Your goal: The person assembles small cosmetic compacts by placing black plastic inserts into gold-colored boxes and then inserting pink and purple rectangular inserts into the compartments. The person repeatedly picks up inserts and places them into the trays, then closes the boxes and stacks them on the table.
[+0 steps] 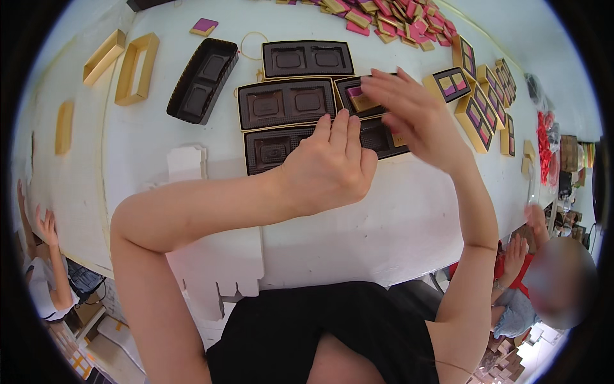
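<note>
My left hand (pixel 334 165) reaches across with its fingers stretched out over the front row of dark brown two-well trays (pixel 268 151), partly hiding it. My right hand (pixel 417 115) is open, palm down, with fingers spread above a tray at the right of the group. In that tray, beside my right fingertips, lies a purple-and-gold wrapped piece (pixel 359 100). A gold piece (pixel 398 139) shows in the front row under my right thumb. Two other gold-rimmed trays, the middle one (pixel 286 102) and the back one (pixel 308 59), have bare wells.
A loose dark tray (pixel 202 80) and gold box frames (pixel 135 69) lie left. Pink-and-gold pieces (pixel 390 18) are heaped at the back. Filled gold boxes (pixel 478 118) stand right. White cut card (pixel 224 262) lies near my left arm. Other people's hands (pixel 514 256) show at both sides.
</note>
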A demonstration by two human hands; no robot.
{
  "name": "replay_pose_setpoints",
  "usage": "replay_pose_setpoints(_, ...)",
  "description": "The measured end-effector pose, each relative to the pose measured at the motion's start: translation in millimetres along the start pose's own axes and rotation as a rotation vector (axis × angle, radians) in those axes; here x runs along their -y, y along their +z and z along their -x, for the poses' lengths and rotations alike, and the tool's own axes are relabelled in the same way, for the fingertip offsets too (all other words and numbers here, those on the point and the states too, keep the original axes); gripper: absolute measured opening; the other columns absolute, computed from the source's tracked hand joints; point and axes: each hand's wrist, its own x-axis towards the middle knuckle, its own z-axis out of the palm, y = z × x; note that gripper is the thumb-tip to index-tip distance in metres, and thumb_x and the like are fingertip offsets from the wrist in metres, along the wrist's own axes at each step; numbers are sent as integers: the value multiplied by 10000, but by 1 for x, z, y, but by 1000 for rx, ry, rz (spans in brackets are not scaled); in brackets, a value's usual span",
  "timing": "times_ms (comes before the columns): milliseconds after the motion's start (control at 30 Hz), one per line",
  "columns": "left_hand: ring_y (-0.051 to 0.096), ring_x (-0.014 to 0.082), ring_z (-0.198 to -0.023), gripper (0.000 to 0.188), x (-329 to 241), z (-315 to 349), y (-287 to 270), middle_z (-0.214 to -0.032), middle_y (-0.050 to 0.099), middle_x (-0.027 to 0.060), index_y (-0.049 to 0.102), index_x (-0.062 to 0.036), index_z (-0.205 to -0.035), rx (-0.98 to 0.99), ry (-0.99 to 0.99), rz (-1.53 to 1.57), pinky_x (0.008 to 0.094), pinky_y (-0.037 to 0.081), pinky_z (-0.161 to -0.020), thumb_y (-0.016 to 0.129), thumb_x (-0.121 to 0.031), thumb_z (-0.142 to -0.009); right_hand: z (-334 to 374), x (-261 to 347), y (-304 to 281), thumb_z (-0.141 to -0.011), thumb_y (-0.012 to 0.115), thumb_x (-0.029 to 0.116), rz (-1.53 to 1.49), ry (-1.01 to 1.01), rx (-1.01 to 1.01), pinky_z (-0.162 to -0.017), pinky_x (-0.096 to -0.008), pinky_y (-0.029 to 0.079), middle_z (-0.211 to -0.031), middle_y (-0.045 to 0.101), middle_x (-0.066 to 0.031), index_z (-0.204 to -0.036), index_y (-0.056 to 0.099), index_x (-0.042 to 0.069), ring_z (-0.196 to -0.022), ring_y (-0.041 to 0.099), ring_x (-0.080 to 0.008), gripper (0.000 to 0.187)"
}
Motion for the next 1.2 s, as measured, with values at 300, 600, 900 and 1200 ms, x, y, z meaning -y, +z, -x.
replay_pose_setpoints(300, 699, 430, -881, 168, 5, -1, -1, -923, 678, 325, 524, 4, -676, -4, 63, -33, 496, 589, -734, 628, -129, -678, 6, 10, -3, -903, 602, 436, 277, 37, 155, -1149, -624, 195, -1273, 629, -24, -1242, 645, 121, -1316, 480, -270, 464)
replay_pose_setpoints(600, 701, 437, -872, 167, 2, 0, 5, -923, 672, 341, 521, 5, -682, -23, 71, 6, 508, 590, -726, 620, -130, -682, -178, -111, 42, -814, 710, 125, 351, -214, -290, -889, -422, 509, -1132, 660, -86, -1206, 632, 100, -1090, 589, -291, 401)
replay_pose_setpoints(900, 706, 413, -877, 154, -2, 0, 6, -935, 679, 318, 518, -6, -680, -46, 45, -22, 500, 589, -736, 625, -116, -684, -117, -59, -12, -898, 683, 88, -642, 411, -375, -770, -285, 568, -997, 707, -80, -1132, 681, 23, -836, 697, -161, 243)
replay_pose_setpoints(1200, 697, 348, -986, 371, 5, 1, 6, -1018, 682, 271, 566, -10, -814, 41, 52, -56, 426, 590, -804, 757, -319, -736, 39, 53, 31, -830, 714, 52, -356, 656, -517, -574, -272, 508, -683, 677, -69, -940, 710, 5, -609, 647, -140, 120)
